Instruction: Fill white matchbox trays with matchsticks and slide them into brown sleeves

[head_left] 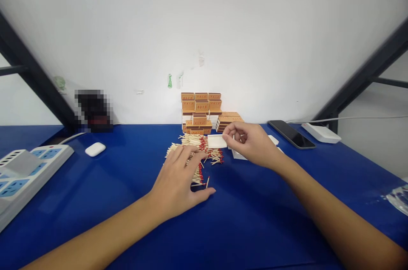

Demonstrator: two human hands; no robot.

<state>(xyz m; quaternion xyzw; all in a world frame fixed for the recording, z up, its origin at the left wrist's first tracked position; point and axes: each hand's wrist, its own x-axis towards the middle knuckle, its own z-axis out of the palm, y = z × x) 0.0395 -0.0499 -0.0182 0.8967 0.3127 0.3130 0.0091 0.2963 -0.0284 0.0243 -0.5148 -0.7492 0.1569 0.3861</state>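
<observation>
A loose pile of red-tipped matches (204,151) lies on the blue table (255,219) in front of me. My left hand (178,183) rests on the near part of the pile, fingers spread flat over the sticks. My right hand (251,142) pinches a small white matchbox tray (216,141) by its right end and holds it just over the pile. More white trays (237,155) lie under and beside that hand. Stacked orange matchboxes (200,112) stand against the wall behind the pile.
A white power strip (22,172) lies at the left edge, with a white earbud case (94,149) near it. A dark phone (291,134) and a white adapter with cable (320,132) sit at the right back. Clear plastic (398,197) shows at the far right.
</observation>
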